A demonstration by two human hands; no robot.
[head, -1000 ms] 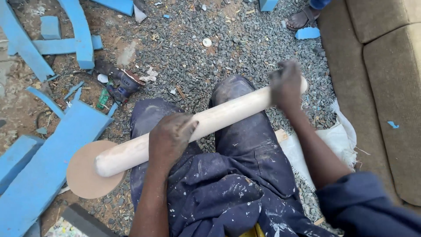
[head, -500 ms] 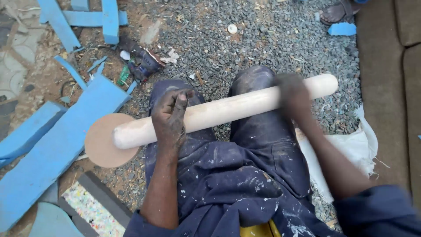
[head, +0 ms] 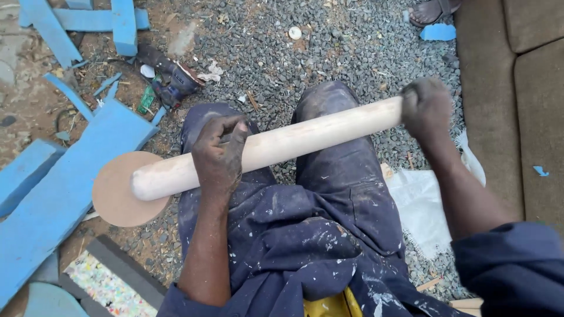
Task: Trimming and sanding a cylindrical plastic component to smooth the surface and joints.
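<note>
Your left hand (head: 220, 154) is clenched over the pale wooden dowel (head: 270, 147), fingers curled across its top a little in from the rounded left end. Your right hand (head: 426, 107) is wrapped around the dowel's other end, gripping it so that the end itself is hidden inside the fist.

You hold the dowel across both knees of your paint-flecked dark blue trousers (head: 311, 235), tilted so the right end sits higher in the head view than the left. It touches or lies just above the thighs; you cannot tell which from here.

Just beyond the dowel's left end, and partly behind it, a round tan disc (head: 114, 194) lies on the ground. Left of the disc, and so well left of the dowel, lie long blue foam offcuts (head: 53, 194), with more blue strips (head: 120, 23) farther up from the dowel near the top edge. Above the dowel's left half, a dark tool with scraps around it (head: 170, 76) rests on the grey gravel (head: 329, 53). Below the dowel's right end, beside your right leg, a white sack (head: 420, 205) lies flat. Right of the dowel stands a brown upholstered sofa (head: 517, 105), close to your right hand.
</note>
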